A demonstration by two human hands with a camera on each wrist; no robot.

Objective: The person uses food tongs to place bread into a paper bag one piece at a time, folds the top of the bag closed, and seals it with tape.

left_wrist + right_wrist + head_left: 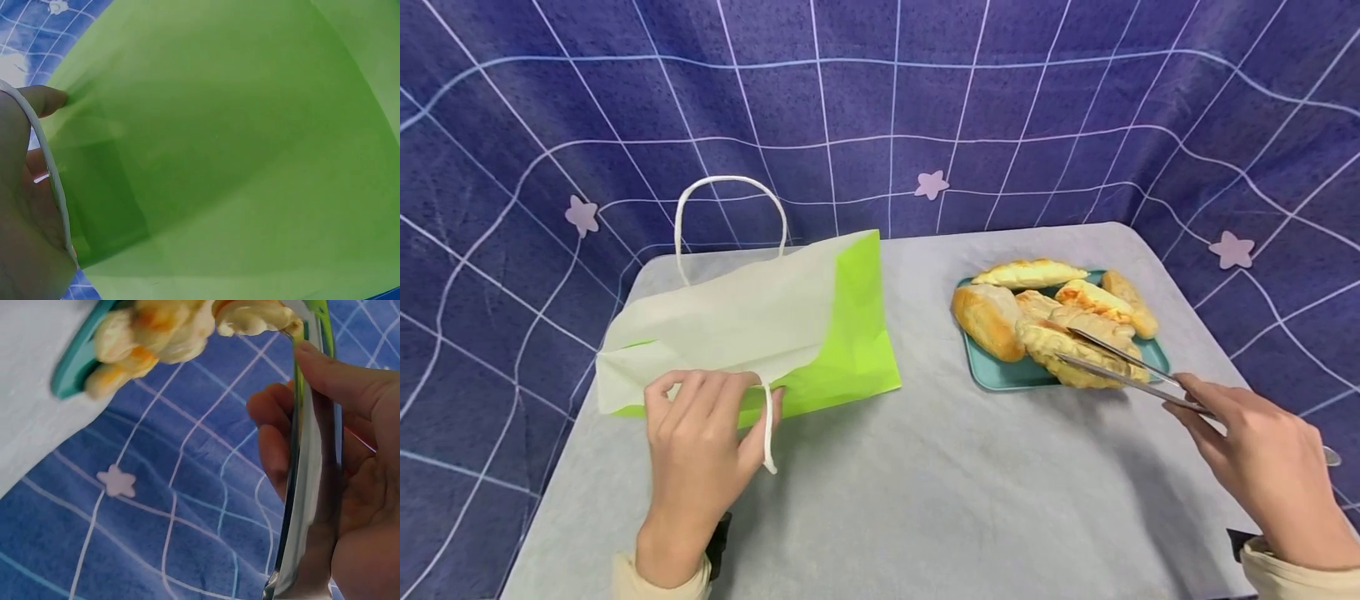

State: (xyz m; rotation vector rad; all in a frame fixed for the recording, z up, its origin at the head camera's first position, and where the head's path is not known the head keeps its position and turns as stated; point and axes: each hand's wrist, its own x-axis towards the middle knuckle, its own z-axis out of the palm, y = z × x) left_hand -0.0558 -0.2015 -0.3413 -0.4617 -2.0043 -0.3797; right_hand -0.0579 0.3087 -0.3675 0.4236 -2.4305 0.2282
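A green-and-white paper bag (752,317) lies on its side at the left. My left hand (700,442) grips the near edge of its mouth, and the near white handle (768,425) loops over the thumb. In the left wrist view the bag's green inside (237,150) fills most of the picture. With my right hand (1273,467) I hold metal tongs (1138,386). Between their tips is a yellowish twisted bread (1067,350), at the front of a teal tray (1011,377). The right wrist view shows that bread apart from the others.
More breads share the tray: a roll (992,321) at its left, a long pastry (1030,272) behind, and another bread (1131,302) at the right. A pale cloth (917,483) covers the table. Blue gridded fabric (880,108) with stars surrounds it on the back and sides.
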